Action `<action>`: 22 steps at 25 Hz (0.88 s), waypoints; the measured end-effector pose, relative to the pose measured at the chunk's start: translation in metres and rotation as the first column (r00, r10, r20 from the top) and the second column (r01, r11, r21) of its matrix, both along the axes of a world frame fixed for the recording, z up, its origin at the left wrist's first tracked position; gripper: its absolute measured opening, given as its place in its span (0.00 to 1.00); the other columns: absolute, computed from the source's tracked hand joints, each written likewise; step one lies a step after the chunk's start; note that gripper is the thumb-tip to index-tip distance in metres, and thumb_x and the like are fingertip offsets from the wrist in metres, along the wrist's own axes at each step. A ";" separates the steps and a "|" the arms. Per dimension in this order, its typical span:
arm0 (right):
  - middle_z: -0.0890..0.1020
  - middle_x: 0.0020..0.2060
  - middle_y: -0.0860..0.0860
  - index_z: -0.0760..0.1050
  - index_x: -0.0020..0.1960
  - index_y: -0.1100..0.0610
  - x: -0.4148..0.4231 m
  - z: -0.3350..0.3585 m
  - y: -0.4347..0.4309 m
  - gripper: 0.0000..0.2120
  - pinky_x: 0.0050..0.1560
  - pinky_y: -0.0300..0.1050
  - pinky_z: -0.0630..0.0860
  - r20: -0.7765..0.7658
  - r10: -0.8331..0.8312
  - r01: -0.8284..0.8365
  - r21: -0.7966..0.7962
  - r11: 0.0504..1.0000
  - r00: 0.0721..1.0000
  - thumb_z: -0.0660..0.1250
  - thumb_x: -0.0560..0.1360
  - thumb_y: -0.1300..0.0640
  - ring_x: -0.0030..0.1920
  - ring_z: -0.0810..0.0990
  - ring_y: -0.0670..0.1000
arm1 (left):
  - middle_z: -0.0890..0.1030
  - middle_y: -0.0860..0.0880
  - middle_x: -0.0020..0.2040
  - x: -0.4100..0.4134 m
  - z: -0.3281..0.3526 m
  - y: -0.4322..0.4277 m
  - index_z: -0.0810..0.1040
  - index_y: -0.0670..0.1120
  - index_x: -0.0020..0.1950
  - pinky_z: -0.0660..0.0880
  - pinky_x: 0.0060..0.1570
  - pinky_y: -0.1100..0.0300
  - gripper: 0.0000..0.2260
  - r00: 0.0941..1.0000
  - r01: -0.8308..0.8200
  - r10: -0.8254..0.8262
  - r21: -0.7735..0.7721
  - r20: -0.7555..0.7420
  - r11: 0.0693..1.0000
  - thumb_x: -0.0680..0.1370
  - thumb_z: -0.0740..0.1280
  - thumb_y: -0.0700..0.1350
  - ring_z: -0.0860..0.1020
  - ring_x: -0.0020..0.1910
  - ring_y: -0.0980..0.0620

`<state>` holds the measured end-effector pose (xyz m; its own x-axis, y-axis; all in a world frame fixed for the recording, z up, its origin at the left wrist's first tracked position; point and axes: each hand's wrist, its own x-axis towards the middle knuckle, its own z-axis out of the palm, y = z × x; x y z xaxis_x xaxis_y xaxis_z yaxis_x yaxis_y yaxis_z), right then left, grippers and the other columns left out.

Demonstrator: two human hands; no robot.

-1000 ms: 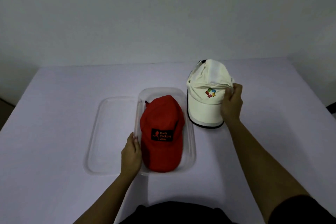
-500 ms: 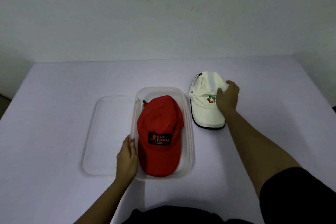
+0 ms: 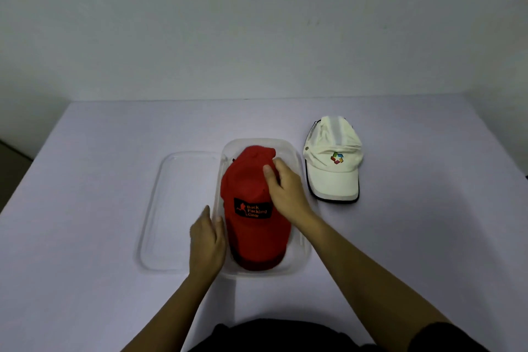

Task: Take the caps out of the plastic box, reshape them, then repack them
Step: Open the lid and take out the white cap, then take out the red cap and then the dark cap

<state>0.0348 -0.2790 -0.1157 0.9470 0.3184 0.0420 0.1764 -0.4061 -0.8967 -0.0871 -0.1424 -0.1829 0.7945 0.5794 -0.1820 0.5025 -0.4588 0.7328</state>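
A red cap (image 3: 251,226) with a black patch lies in the clear plastic box (image 3: 298,261), brim toward me. My right hand (image 3: 284,188) grips the cap's crown on its right side, thumb on top. My left hand (image 3: 207,240) rests against the box's left wall, fingers straight. A white cap (image 3: 333,163) with a coloured logo lies flat on the table to the right of the box, untouched.
The box's clear lid (image 3: 177,208) lies flat just left of the box. The table (image 3: 85,208) is covered in pale cloth, with a wall behind its far edge.
My right hand let go of the white cap, which now lies on the table, and moved left onto the red cap's crown. My left hand stayed at the box's left side.
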 end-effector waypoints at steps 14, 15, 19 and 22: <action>0.72 0.36 0.49 0.67 0.43 0.51 -0.009 0.085 -0.168 0.09 0.43 0.35 0.72 -0.020 -0.208 0.195 0.446 0.873 0.978 0.55 0.81 0.60 0.37 0.72 0.43 | 0.66 0.52 0.62 0.044 0.097 -0.144 0.65 0.70 0.58 0.66 0.63 0.64 0.22 0.842 0.531 -0.450 -0.304 0.300 0.791 0.65 0.67 0.65 0.67 0.65 0.55; 0.72 0.36 0.49 0.68 0.43 0.51 -0.010 0.081 -0.186 0.09 0.42 0.34 0.73 -0.048 -0.283 0.275 0.440 0.855 0.958 0.55 0.81 0.59 0.36 0.73 0.42 | 0.66 0.52 0.61 0.047 0.096 -0.168 0.66 0.66 0.59 0.66 0.60 0.70 0.24 0.836 0.545 -0.469 -0.328 0.285 0.772 0.65 0.67 0.65 0.68 0.63 0.57; 0.74 0.33 0.47 0.69 0.40 0.51 0.005 0.057 -0.241 0.13 0.37 0.33 0.73 -0.201 -0.645 0.664 0.395 0.635 0.737 0.52 0.81 0.55 0.32 0.74 0.38 | 0.67 0.49 0.62 0.063 0.078 -0.246 0.68 0.55 0.63 0.66 0.50 0.77 0.21 0.865 0.496 -0.461 -0.464 0.196 0.734 0.73 0.68 0.57 0.70 0.55 0.64; 0.76 0.33 0.46 0.72 0.39 0.50 0.025 0.023 -0.270 0.17 0.42 0.41 0.71 -0.240 -0.712 0.751 0.215 0.624 0.660 0.49 0.81 0.50 0.36 0.75 0.44 | 0.65 0.48 0.61 0.073 0.055 -0.292 0.66 0.50 0.68 0.66 0.58 0.62 0.24 0.912 0.372 -0.409 -0.509 0.042 0.777 0.76 0.62 0.59 0.70 0.59 0.53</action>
<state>0.0603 -0.5493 -0.0922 0.8642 -0.4889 -0.1190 -0.1859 -0.0905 -0.9784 -0.0137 -0.4349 -0.1279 0.9078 0.0379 -0.4176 0.4158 -0.2105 0.8848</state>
